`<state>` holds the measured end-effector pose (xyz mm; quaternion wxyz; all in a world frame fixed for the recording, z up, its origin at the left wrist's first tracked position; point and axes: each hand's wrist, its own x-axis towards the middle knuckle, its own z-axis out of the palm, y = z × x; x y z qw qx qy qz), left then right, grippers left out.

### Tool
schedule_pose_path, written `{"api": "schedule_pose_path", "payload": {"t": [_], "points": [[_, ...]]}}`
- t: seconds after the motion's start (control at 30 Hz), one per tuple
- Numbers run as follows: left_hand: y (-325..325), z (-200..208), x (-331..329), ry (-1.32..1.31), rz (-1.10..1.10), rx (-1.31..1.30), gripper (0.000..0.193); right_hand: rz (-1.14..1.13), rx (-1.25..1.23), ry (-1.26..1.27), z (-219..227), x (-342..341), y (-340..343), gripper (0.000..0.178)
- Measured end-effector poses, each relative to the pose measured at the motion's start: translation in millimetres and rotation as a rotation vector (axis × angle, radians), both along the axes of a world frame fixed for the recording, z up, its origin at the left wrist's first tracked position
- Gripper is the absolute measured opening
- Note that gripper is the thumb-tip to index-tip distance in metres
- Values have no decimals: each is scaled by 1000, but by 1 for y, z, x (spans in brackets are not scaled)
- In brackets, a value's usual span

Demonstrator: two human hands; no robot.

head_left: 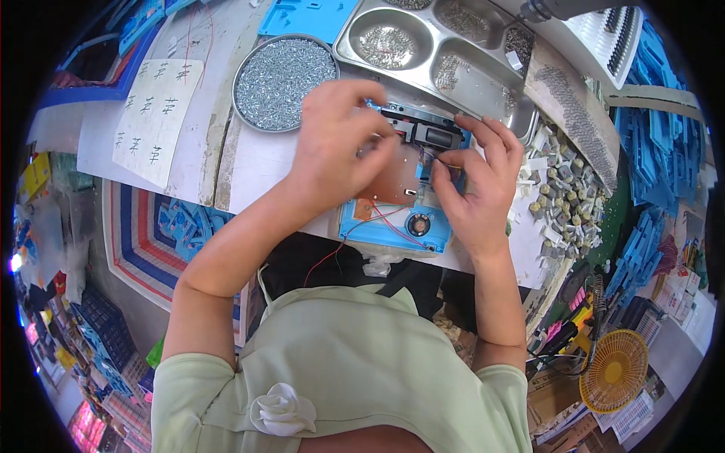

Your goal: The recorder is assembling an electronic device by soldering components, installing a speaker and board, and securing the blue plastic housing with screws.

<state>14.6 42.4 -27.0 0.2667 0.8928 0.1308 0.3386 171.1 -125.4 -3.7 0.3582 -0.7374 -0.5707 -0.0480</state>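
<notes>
A blue plastic casing (377,230) lies on the worktable in front of me, with a small round black part (418,223) set in its near side. A brown circuit board (400,172) sits over the casing, with thin red and black wires running from it. At the far side of the casing is a black cassette-like mechanism (430,134). My left hand (340,140) hovers over the board's left side, fingers curled in a pinch and blurred; what they hold is hidden. My right hand (483,170) grips the casing's right side, thumb and fingers at the mechanism's end.
A round tray of small metal screws (285,81) stands at the far left, beside a steel compartment tray (387,44) of small parts. Many small white-and-tan parts (563,189) are heaped at right. A handwritten paper sheet (157,121) lies left. A yellow basket (613,370) stands lower right.
</notes>
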Motion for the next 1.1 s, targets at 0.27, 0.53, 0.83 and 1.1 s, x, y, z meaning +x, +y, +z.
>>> {"api": "schedule_pose_path", "payload": {"t": [0.27, 0.53, 0.83, 1.1], "points": [[-49, 35, 4, -187, 94, -157, 36, 14, 84, 204, -4, 4, -4, 16], [-38, 30, 25, 64, -239, -368, 23, 59, 161, 335, 2, 10, -7, 15], [-39, 36, 25, 91, -207, -163, 12, -295, 196, 181, 16, 16, -113, 13], [-44, 36, 27, 143, -173, 68, 14, -1131, 905, 999, 33, 5, -313, 18]]}}
